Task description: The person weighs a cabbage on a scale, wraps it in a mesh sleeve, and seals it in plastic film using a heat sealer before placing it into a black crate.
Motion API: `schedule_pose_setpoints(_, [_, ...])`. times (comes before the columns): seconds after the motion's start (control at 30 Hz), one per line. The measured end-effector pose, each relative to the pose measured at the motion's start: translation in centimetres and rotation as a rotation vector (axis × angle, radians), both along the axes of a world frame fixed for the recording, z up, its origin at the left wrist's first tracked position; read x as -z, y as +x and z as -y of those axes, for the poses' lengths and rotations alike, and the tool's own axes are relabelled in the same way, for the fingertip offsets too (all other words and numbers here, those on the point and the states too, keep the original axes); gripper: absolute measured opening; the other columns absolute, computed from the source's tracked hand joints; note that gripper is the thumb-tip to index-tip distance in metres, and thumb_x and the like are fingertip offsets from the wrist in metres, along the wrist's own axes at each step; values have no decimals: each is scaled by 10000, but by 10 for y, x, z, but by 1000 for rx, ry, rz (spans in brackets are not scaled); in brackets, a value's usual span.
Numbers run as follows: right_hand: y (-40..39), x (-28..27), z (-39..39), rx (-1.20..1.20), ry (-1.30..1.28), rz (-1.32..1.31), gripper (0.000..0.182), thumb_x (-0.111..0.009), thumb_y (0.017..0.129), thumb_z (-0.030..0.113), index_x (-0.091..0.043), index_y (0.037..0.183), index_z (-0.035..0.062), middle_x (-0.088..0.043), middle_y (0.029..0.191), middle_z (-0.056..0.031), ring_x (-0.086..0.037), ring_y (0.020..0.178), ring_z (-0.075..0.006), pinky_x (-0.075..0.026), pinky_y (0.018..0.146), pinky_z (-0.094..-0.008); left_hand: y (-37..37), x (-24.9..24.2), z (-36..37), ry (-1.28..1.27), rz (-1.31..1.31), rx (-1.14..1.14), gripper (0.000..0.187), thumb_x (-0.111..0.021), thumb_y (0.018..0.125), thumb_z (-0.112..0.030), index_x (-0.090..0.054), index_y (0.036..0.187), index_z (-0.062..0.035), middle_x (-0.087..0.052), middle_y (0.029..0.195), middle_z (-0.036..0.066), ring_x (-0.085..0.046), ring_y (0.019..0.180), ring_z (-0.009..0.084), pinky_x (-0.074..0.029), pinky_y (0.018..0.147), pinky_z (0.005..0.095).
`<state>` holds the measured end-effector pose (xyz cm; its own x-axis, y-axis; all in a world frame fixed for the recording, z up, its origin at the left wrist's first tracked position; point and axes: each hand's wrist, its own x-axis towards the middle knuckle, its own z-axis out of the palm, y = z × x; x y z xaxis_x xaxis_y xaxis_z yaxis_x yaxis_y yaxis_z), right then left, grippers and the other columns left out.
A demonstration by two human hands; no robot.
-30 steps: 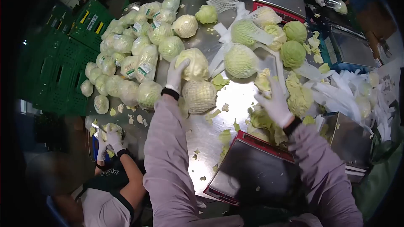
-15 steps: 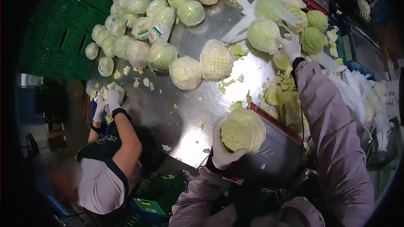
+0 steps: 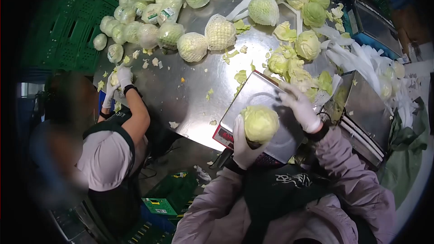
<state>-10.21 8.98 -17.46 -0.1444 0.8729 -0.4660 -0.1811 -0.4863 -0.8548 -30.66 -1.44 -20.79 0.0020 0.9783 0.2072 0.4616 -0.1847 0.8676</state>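
My left hand [image 3: 245,149] cups a bare, pale green cabbage [image 3: 261,124] from its left side and below. The cabbage is over the steel plate of a weighing scale [image 3: 253,92] with a red frame and a lit display. My right hand [image 3: 300,108] is empty, its gloved fingers stretched apart at the scale's right edge, close to loose cabbage leaves [image 3: 300,77]. Beyond those leaves sits another bare cabbage [image 3: 308,45]. A cabbage in white netting [image 3: 263,11] rests farther back, beside more bare heads [image 3: 313,14].
Many wrapped cabbages [image 3: 169,35] crowd the steel table's [image 3: 181,104] back left. Green crates [image 3: 68,31] are stacked behind them. To the left, a co-worker's gloved hands [image 3: 123,76] handle a head. White netting [image 3: 361,63] and a second scale [image 3: 368,27] lie right; another crate [image 3: 169,194] stands below.
My right hand has let go of the netted cabbage and come back to the scale, fingers spread. My left hand still holds its cabbage. The view has shifted, showing more of the scale.
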Motion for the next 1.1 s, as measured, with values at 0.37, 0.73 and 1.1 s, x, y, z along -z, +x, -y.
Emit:
schedule_pose_setpoints(0.37, [104, -171, 162, 158, 111, -255, 515, -520, 938, 264, -422, 1322, -66, -559, 1195, -160, -598, 979, -216, -504, 836, -322, -97, -24, 29, -67, 107, -433, 739, -671, 832, -86, -252, 1430, 27, -270, 1474, 178, -268, 1374, 286, -234, 1123, 384])
schedule_pose_setpoints(0.73, [250, -190, 318, 929, 364, -75, 496, -429, 991, 155, -301, 1428, -44, -533, 1253, -120, -541, 970, -135, -465, 838, -251, 36, -38, 9, -90, -120, -126, 1139, -873, 601, -285, -179, 1443, 40, -209, 1485, 246, -213, 1393, 318, -174, 1146, 401])
schedule_pose_setpoints(1.1, [275, -158, 302, 468, 169, 214, 347, -490, 970, 207, -552, 1245, 3, -646, 1080, -99, -616, 936, -136, -480, 808, -256, 153, -89, -27, -175, 472, 319, 886, -815, 656, -55, -294, 1372, -31, -439, 1290, 152, -504, 1165, 254, -430, 1003, 367])
